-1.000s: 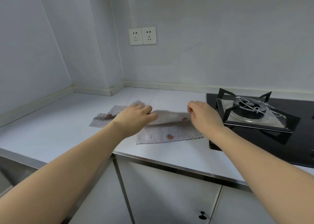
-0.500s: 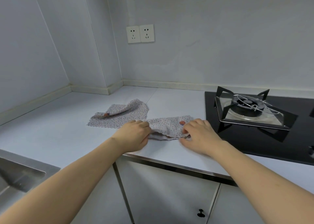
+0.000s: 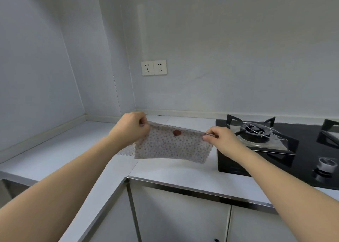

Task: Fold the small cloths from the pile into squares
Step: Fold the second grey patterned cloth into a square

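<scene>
Here both hands, left hand (image 3: 131,128) and right hand (image 3: 221,140), pinch the cloth (image 3: 171,146) aloft.

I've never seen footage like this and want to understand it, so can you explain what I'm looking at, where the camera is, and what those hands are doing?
No machine here: these are a person's two bare arms, filmed by a wide-angle camera worn on their head, looking forward and down. That is why the arms reach in from the bottom corners. The left hand and right hand each pinch an upper corner of a small spotted cloth, holding it up in the air above a pale kitchen counter. Another cloth peeks out behind it on the counter. To the right sits a black gas hob, and a double wall socket is on the wall behind. The job is folding such cloths into squares.
</scene>
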### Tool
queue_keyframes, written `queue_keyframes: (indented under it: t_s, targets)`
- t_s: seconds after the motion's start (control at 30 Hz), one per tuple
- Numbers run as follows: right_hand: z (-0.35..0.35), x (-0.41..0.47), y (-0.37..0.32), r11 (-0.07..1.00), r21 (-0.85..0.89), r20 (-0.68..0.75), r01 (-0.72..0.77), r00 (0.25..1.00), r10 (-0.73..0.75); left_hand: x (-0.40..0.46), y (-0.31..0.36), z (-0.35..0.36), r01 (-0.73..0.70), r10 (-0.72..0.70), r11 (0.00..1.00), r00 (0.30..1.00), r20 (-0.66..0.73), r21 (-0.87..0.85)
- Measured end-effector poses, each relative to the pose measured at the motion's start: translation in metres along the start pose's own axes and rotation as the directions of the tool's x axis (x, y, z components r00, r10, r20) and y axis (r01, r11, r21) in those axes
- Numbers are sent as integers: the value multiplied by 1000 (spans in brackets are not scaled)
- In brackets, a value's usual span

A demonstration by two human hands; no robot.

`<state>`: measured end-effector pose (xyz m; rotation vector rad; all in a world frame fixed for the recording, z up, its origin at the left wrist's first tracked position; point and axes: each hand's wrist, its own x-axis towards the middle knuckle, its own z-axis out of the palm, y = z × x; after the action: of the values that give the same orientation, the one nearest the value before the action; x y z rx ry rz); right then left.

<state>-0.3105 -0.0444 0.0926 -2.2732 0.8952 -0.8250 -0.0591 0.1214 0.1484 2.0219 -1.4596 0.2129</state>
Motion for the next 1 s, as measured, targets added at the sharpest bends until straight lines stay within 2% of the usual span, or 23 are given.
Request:
queue_keyframes:
  t_s: [0.17,0.4,0.53,0.63,0.73,1.0]
  targets:
    - [-32,-13,-23,991,133,25,5,1000,-8,-14,0,-24,140,-147,955,989,-10,-262]
    - [-44,-27,-34,942,334,28,-23,1000,15,-27,1,-27,120,-146,899,989,-30,-422]
    - [-47,-35,-32,906,415,128,-82,991,31,-34,3,-22,175,-204,824,979,6,-540]
    - [-48,-38,-25,894,435,170,-111,985,39,-37,-4,-16,234,-245,754,967,68,-613]
    - [-45,-36,-15,892,432,178,-137,982,65,-38,-12,-6,262,-249,726,962,113,-636]
    - [-19,-16,16,929,280,287,-243,944,160,-21,-31,33,329,-258,749,944,204,-575]
